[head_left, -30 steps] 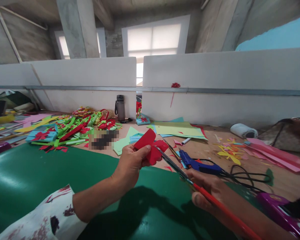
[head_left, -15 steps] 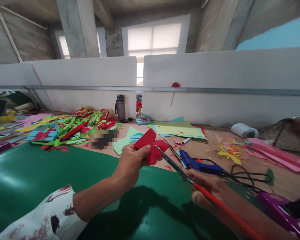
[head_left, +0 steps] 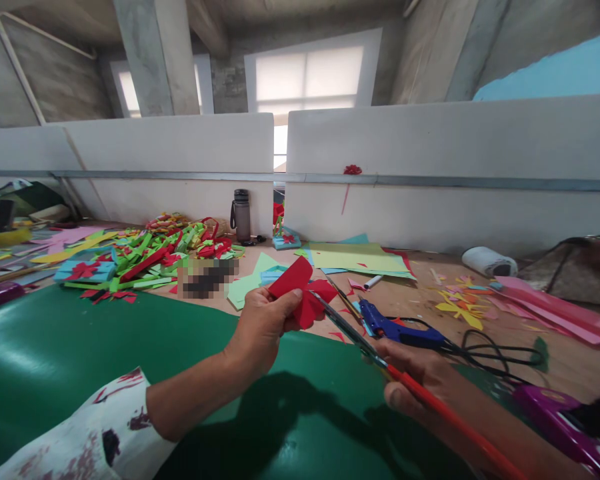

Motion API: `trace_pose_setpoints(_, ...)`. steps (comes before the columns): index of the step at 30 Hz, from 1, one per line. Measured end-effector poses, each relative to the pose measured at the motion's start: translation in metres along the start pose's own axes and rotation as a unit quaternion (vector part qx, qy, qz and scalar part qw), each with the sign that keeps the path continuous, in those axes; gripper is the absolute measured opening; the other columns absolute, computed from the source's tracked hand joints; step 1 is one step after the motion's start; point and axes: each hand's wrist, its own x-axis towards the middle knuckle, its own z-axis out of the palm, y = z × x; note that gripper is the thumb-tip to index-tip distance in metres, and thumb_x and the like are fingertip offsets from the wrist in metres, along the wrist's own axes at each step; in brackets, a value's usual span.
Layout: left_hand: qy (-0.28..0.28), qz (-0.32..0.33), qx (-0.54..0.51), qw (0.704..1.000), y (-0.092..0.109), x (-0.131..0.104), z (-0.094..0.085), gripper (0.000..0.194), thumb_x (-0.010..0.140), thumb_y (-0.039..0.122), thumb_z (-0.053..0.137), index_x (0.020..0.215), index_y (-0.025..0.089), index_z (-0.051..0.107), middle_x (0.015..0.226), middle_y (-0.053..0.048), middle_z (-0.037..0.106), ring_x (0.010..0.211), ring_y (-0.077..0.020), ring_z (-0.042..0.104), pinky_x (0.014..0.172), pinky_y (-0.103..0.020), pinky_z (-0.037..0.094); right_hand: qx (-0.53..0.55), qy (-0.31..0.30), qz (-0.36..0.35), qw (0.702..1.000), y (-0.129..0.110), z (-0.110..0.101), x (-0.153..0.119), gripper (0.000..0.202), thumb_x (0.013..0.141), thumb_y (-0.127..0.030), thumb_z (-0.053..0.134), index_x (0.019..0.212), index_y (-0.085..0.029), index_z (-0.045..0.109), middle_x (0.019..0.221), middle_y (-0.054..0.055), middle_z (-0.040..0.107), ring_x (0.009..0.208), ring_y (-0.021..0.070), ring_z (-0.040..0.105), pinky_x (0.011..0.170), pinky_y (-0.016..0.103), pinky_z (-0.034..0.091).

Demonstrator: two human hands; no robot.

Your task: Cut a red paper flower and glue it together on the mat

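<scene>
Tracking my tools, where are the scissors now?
In the head view, the scissors are right of centre, in your right hand, blades at the red paper in your left hand.

red piece (head_left: 293,277) — matt paper | scissor blades (head_left: 344,325): shiny metal | scissor handle (head_left: 437,406): smooth plastic | green work surface (head_left: 130,340) — glossy

On the desk (head_left: 405,300), a glue gun (head_left: 405,332) lies with sheets (head_left: 350,255) at eleven o'clock, bottle (head_left: 241,220) at ten, roll (head_left: 489,261) at two.
</scene>
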Motion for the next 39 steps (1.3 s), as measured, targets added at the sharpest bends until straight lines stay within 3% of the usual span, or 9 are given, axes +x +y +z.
trace_pose_setpoints(4, 0.008, -0.008, -0.018, 1.000, -0.0006, -0.0002, 0.0001, 0.022, 0.071, 0.019, 0.066, 0.088, 0.007, 0.060, 0.067, -0.008, 0.070, 0.060, -0.0184, 0.066, 0.059, -0.028, 0.052, 0.023, -0.020, 0.019, 0.999, -0.0026, -0.0004, 0.0010, 0.028, 0.076, -0.049, 0.056, 0.084, -0.026, 0.069, 0.057, 0.001, 0.067, 0.058, 0.0218, 0.066, 0.046, 0.025, 0.050)
trace_pose_setpoints(13, -0.005, -0.002, -0.017, 1.000, -0.0012, 0.0001, -0.0007, 0.020, 0.073, 0.018, 0.065, 0.087, 0.005, 0.060, 0.068, -0.009, 0.070, 0.060, -0.0182, 0.066, 0.058, -0.027, 0.052, 0.072, -0.050, 0.043, 0.995, -0.0024, 0.0029, 0.0023, 0.025, 0.075, -0.045, 0.053, 0.075, -0.022, 0.063, 0.056, 0.000, 0.062, 0.076, 0.0248, 0.065, 0.059, 0.026, 0.051)
trace_pose_setpoints(20, -0.006, 0.004, -0.014, 1.000, -0.0020, 0.0009, -0.0014, 0.018, 0.072, 0.019, 0.065, 0.084, 0.006, 0.061, 0.067, -0.008, 0.070, 0.060, -0.0189, 0.067, 0.058, -0.027, 0.052, 0.100, -0.072, 0.046, 0.991, -0.0010, 0.0022, 0.0026, 0.021, 0.074, -0.041, 0.055, 0.078, -0.021, 0.062, 0.056, -0.002, 0.058, 0.063, 0.0192, 0.061, 0.048, 0.022, 0.044)
trace_pose_setpoints(24, -0.004, 0.003, -0.013, 1.000, -0.0012, 0.0002, -0.0006, 0.018, 0.071, 0.019, 0.065, 0.083, 0.007, 0.061, 0.066, -0.008, 0.069, 0.059, -0.0195, 0.067, 0.059, -0.028, 0.053, 0.068, -0.054, 0.052, 0.995, -0.0039, 0.0017, 0.0014, 0.018, 0.073, -0.037, 0.056, 0.076, -0.021, 0.063, 0.064, -0.002, 0.064, 0.053, 0.0156, 0.058, 0.042, 0.020, 0.041)
trace_pose_setpoints(33, -0.004, 0.001, -0.022, 1.000, -0.0021, 0.0017, -0.0018, 0.018, 0.068, 0.020, 0.068, 0.079, 0.008, 0.061, 0.064, -0.008, 0.068, 0.058, -0.0192, 0.066, 0.058, -0.029, 0.052, 0.026, -0.036, 0.006, 0.999, -0.0051, -0.0027, 0.0022, 0.021, 0.073, -0.041, 0.058, 0.080, -0.024, 0.068, 0.050, -0.001, 0.061, 0.050, 0.0194, 0.061, 0.038, 0.022, 0.043)
trace_pose_setpoints(39, -0.009, -0.001, -0.016, 1.000, -0.0023, 0.0016, -0.0018, 0.019, 0.070, 0.020, 0.067, 0.082, 0.007, 0.060, 0.067, -0.009, 0.069, 0.059, -0.0192, 0.066, 0.058, -0.028, 0.052, 0.033, -0.034, 0.023, 0.999, -0.0057, 0.0006, -0.0002, 0.025, 0.073, -0.044, 0.057, 0.085, -0.025, 0.067, 0.060, 0.000, 0.066, 0.059, 0.0207, 0.063, 0.046, 0.024, 0.048)
